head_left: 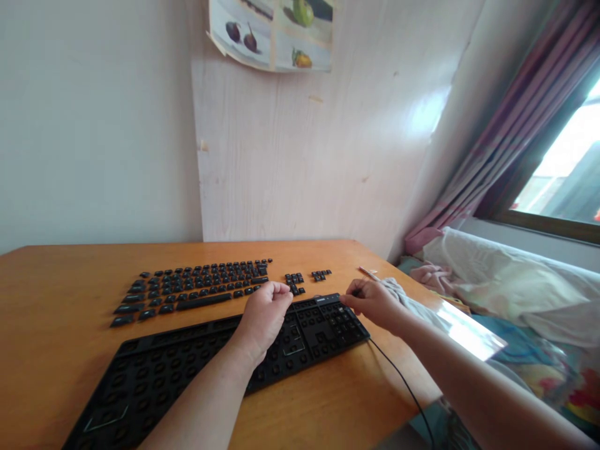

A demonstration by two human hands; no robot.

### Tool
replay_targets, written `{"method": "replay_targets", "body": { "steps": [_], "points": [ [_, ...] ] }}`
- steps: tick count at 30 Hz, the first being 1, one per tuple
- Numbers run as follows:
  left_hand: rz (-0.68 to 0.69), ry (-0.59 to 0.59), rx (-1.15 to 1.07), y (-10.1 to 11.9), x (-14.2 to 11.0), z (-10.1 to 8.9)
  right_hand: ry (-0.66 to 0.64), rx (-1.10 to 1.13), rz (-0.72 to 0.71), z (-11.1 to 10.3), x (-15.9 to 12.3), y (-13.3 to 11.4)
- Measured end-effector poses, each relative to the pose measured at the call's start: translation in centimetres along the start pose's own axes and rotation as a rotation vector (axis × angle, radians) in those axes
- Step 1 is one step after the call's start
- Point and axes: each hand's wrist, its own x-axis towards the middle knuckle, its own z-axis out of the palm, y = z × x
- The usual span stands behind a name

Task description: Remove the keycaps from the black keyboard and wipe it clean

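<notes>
Forearms [206, 394] angle in toward the keyboard [323, 334] on the table [323, 400], loose keys [204, 302] beyond it. Left hand [266, 317], closed, is above it; right hand [372, 301], also closed, is by its far-right corner; contents unclear.

Daylight enters from the window [567, 162] at right, its panes overexposed. Glare on the board [309, 156]; soft shadows; wide-angle distortion stretches the edges.

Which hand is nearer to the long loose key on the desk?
The left hand. It is to the right of the long key, above the keyboard; the right hand is farther right, by the keyboard's right end.
</notes>
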Motion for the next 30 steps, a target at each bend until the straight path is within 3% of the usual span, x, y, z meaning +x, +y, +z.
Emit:
{"method": "replay_targets", "body": {
  "steps": [9, 14, 22, 30],
  "points": [
    [0.005, 0.000, -0.008, 0.0, -0.1, 0.0, -0.003, -0.282, -0.030, 1.2, 0.1, 0.2],
    [0.024, -0.004, 0.031, -0.1, -0.1, 0.2, 0.119, -0.382, -0.053, 2.0, -0.1, 0.3],
    [0.045, -0.026, 0.093, -0.2, -0.1, 0.2, 0.212, -0.155, 0.067, 2.4, -0.4, 1.4],
    [0.064, -0.030, 0.140, 0.0, -0.2, 0.2, 0.263, 0.216, 0.149, 2.4, 0.2, 3.3]
  ]
}}
